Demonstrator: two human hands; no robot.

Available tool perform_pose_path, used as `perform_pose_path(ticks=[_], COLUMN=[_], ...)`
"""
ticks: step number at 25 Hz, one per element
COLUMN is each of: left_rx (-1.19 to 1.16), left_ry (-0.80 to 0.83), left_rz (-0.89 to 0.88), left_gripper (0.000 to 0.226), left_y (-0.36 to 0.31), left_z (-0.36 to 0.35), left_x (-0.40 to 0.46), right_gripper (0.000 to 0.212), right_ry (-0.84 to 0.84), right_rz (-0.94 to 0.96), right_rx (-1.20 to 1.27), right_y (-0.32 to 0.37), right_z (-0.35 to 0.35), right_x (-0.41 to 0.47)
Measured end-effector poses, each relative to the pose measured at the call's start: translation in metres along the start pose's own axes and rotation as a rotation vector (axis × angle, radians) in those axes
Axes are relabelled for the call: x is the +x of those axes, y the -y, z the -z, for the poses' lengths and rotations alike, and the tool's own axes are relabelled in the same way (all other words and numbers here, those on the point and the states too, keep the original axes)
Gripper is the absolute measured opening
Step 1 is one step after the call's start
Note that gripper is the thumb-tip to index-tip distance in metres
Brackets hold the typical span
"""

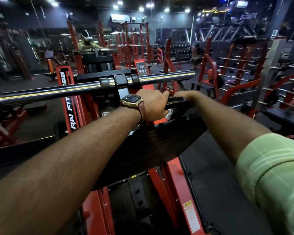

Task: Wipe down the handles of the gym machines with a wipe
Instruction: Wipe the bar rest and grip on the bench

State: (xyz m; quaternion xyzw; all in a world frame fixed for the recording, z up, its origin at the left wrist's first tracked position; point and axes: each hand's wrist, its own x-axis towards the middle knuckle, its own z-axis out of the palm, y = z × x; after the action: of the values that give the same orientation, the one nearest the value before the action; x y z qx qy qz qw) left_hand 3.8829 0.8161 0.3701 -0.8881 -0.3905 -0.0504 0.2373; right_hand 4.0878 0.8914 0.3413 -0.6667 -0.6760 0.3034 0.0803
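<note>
Black handle (176, 101) gripped by left hand (154, 104), wipe (170, 114) seemingly beneath; right hand (182, 95) fingers hidden.

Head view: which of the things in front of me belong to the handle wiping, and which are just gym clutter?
In the job:
- left hand, gripping the black handle
- wipe, a pale scrap under that hand
- right hand, on the handle's far end, mostly hidden

Just around:
- chrome bar beyond the handle
- ribbed black pad below
- wristwatch
- dumbbell rack far back
</note>
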Motion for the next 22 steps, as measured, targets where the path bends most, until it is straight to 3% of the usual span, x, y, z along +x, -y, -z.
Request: perform_pose_path(ticks=[4, 7, 9, 12, 15, 17, 22], left_rx=[0.007, 0.006, -0.020, -0.075, -0.140, -0.144, -0.141], left_ry=[0.015, 0.032, 0.051, 0.102, 0.138, 0.152, 0.149], left_rz=[0.010, 0.010, 0.028, 0.095, 0.161, 0.171, 0.181], left_gripper=[0.047, 0.045, 0.039, 0.031, 0.029, 0.026, 0.025], left_y=[-0.001, -0.002, -0.002, -0.003, -0.008, -0.013, -0.018], left_z=[0.001, -0.001, 0.000, 0.002, 0.005, 0.008, 0.015], left_x=[0.000, 0.002, 0.005, 0.010, 0.015, 0.018, 0.018], right_gripper=[0.013, 0.012, 0.006, 0.030, 0.007, 0.014, 0.020], right_ry=[-0.024, 0.084, 0.063, -0.108, 0.010, 0.082, -0.149], right_rz=[-0.027, -0.068, -0.157, -0.149, -0.138, -0.150, -0.201], right_rx=[-0.017, -0.021, -0.018, -0.178, -0.114, -0.076, 0.013], right_y=[0.010, 0.016, 0.010, -0.004, -0.002, -0.006, -0.023], right_z=[0.003, 0.012, 0.003, -0.017, -0.004, 0.001, -0.012], right_x=[0.018, 0.028, 0.028, 0.026, 0.040, 0.046, 0.044])
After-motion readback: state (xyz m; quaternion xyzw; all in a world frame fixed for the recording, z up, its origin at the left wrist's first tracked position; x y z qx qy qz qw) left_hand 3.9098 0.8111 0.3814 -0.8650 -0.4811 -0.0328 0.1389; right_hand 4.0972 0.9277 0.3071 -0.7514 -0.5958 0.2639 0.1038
